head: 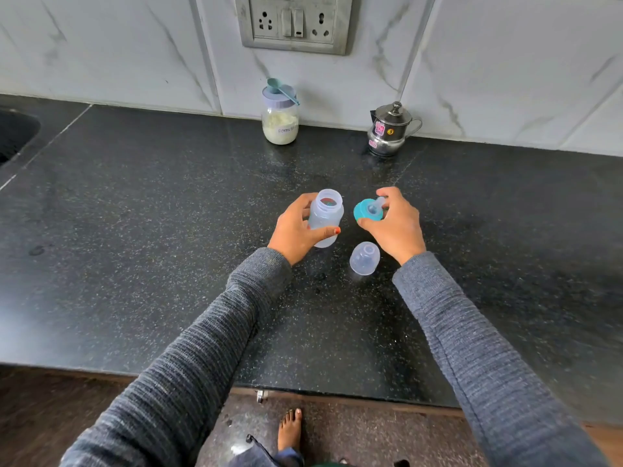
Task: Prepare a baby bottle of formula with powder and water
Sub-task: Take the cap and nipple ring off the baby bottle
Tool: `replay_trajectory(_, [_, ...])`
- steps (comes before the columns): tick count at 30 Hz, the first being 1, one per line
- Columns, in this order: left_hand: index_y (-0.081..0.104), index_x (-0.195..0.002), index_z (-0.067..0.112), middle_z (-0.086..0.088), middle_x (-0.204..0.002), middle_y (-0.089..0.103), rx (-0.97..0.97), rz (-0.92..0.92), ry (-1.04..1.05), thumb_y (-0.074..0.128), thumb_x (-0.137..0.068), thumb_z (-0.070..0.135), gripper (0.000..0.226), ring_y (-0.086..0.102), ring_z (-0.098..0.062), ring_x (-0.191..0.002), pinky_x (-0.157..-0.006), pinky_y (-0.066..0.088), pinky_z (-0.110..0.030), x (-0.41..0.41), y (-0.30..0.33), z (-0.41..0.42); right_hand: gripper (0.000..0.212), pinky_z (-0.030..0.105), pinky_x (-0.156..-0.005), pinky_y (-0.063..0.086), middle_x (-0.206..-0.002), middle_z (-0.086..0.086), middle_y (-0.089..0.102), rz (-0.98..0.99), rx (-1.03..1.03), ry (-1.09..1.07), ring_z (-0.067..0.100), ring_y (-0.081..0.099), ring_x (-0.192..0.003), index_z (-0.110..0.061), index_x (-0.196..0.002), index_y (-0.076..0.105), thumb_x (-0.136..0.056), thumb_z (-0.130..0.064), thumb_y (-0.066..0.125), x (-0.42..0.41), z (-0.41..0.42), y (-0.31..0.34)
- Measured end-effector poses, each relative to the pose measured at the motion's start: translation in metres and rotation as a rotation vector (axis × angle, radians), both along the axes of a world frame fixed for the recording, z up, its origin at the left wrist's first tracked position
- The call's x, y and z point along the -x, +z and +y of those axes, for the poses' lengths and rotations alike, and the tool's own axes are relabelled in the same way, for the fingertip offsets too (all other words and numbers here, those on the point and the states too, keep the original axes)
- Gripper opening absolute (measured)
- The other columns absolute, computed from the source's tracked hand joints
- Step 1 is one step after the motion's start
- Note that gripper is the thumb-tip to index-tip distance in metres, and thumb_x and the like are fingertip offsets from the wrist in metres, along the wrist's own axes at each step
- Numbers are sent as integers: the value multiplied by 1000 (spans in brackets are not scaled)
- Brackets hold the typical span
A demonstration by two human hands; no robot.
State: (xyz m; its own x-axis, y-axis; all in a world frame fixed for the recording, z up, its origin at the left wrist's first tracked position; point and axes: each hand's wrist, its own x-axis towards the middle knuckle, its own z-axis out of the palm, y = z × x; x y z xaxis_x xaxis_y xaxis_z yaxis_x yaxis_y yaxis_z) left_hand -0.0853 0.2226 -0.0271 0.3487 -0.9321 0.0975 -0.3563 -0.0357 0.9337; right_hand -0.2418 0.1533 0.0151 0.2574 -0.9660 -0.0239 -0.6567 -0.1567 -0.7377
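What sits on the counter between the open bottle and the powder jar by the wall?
Nothing: in the head view, only bare black counter lies between the bottle, held by the left hand, and the powder jar.

wall [505, 62]: white marble tile | socket panel [295, 23] | counter [135, 247]: black speckled granite

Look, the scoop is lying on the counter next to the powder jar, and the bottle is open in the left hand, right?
Not quite. The scoop is not on the counter; it rests on top of the powder jar's lid, as the head view shows. The rest is right: the bottle is open in the left hand.
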Motion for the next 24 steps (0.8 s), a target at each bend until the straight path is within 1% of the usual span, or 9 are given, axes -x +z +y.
replay_trajectory(2, [50, -123, 15, 2, -118, 57, -2, 11, -12, 80, -72, 15, 59, 54, -16, -109, -95, 47, -32, 1, -2, -5, 59, 32, -98, 42, -134, 8, 50, 55, -13, -6, 22, 48, -122, -19, -132, 41, -81, -9, 71, 1, -7, -6])
replay_trajectory(5, [49, -122, 16, 4, -116, 55, -29, 23, -39, 79, -72, 14, 58, 53, -14, -109, -94, 44, -27, 1, -5, -13, 64, 38, -102, 41, -137, 11, 47, 116, -53, 5, 25, 47, -125, -22, -134, 36, -82, -3, 67, 3, -17, -13])
replay_trajectory(10, [51, -112, 21, 6, -107, 60, -41, 82, -55, 79, -73, 12, 49, 58, -13, -103, -96, 49, -34, -5, -18, -16, 72, 35, -101, 40, -133, 11, 52, 169, -101, 79, 23, 51, -121, -21, -136, 33, -78, 0, 70, 6, -25, -23])
replay_trajectory(14, [51, -113, 23, 3, -112, 61, -50, 96, -74, 80, -72, 13, 51, 59, -15, -109, -99, 47, -34, -7, -22, -16, 76, 34, -102, 39, -134, 8, 53, 173, -120, 91, 22, 51, -122, -20, -141, 29, -80, 1, 69, 8, -23, -27])
replay_trajectory(17, [50, -116, 21, 2, -114, 60, -71, 95, -80, 79, -72, 11, 53, 57, -15, -111, -101, 45, -33, -7, -24, -15, 81, 38, -107, 34, -139, 7, 48, 198, -126, 126, 22, 46, -128, -22, -146, 22, -82, 5, 63, 10, -23, -25])
replay_trajectory(20, [47, -124, 15, -3, -124, 58, -138, 76, -82, 80, -71, 8, 63, 55, -18, -116, -106, 41, -37, -6, -26, -14, 83, 42, -111, 30, -147, 6, 40, 185, -148, 135, 22, 37, -135, -26, -148, 18, -84, 12, 53, 13, -22, -23])
replay_trajectory(24, [29, -140, 15, -6, -139, 46, -225, 29, -124, 82, -66, 4, 91, 45, -18, -126, -111, 35, -38, -5, -20, -12, 80, 42, -113, 29, -148, 5, 36, 127, -114, 111, 21, 32, -137, -28, -147, 21, -84, 13, 49, 19, -14, -14])
